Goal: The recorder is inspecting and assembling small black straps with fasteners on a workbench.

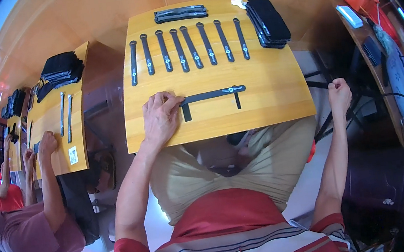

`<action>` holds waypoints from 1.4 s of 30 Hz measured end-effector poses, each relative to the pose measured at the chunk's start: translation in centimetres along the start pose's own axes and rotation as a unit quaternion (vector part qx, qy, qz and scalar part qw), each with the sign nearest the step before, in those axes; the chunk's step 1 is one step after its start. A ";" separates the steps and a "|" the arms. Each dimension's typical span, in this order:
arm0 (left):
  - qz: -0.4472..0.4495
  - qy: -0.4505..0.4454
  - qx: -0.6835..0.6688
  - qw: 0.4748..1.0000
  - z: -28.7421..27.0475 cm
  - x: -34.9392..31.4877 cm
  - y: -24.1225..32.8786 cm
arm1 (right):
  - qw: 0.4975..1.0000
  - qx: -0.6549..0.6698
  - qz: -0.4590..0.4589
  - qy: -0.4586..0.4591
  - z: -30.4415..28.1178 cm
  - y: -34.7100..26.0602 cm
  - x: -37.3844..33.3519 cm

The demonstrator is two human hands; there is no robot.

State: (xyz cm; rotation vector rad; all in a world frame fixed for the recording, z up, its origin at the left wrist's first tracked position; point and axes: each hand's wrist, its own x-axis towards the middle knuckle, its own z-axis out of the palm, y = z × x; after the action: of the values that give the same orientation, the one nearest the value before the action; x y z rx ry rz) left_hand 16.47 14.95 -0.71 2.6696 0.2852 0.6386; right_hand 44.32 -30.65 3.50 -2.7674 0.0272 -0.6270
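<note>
A black strap with a small printed mark near its right end lies crosswise on the near part of the wooden table. Two short black strips, a left one and a right one, stick out below it toward me. My left hand rests on the table, thumb and fingertips closed on the strap's left end. Out past the table's right edge, my right hand is raised with its fingers curled closed; whatever may be inside is hidden.
A row of several black straps lies across the table's far half. Behind them sits a strap bundle; a black stack stands far right. At left, a co-worker's hand works at another table. A shelf stands right.
</note>
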 end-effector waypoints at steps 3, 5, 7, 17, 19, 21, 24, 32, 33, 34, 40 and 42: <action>0.016 -0.003 0.003 1.000 0.1 0.0 -0.3 | 0.992 0.122 -0.010 0.007 -0.1 1.7 -0.7; 0.024 -0.004 0.009 1.000 0.0 -0.2 -0.1 | 0.977 0.212 -0.012 -0.005 -0.8 0.6 -2.4; 0.063 0.003 0.012 0.998 -0.4 -0.2 0.5 | 0.957 0.287 -0.006 -0.040 -1.7 -0.7 -4.5; 0.163 0.017 -0.245 0.956 0.4 -2.8 15.6 | 0.777 0.531 -0.222 -0.255 -9.9 -14.5 -18.9; 0.177 0.022 -0.262 0.949 0.4 -3.4 16.1 | 0.757 0.536 -0.257 -0.271 -10.4 -15.7 -19.7; 0.081 -0.001 -0.348 0.934 -0.1 -4.0 16.5 | 0.745 0.532 -0.327 -0.236 -10.3 -15.9 -20.2; -0.118 -0.058 -0.510 0.850 -1.0 -4.9 16.7 | 0.779 0.478 -0.369 -0.170 -10.0 -16.0 -19.3; -0.227 -0.001 -0.611 0.758 -1.2 -6.5 14.3 | 0.745 0.447 -0.330 -0.368 -5.3 -14.7 -18.2; -0.249 0.006 -0.619 0.745 -1.4 -6.3 14.0 | 0.725 0.467 -0.276 -0.425 -5.0 -14.4 -17.9; -0.252 0.005 -0.619 0.744 -1.6 -6.3 13.5 | 0.725 0.467 -0.275 -0.427 -4.9 -14.3 -17.5; -0.286 0.014 -0.529 0.799 -2.4 -5.5 10.5 | 0.731 0.416 -0.220 -0.495 -4.3 -14.4 -15.1; -0.297 0.022 -0.539 0.788 -2.3 -4.8 9.6 | 0.739 0.431 -0.236 -0.461 -3.1 -13.8 -14.1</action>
State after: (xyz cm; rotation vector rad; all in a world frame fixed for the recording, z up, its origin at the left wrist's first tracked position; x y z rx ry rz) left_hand 12.17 5.59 3.17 1.3467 0.5366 0.4372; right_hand 29.57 -17.18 4.30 -1.8293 -0.9368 0.5939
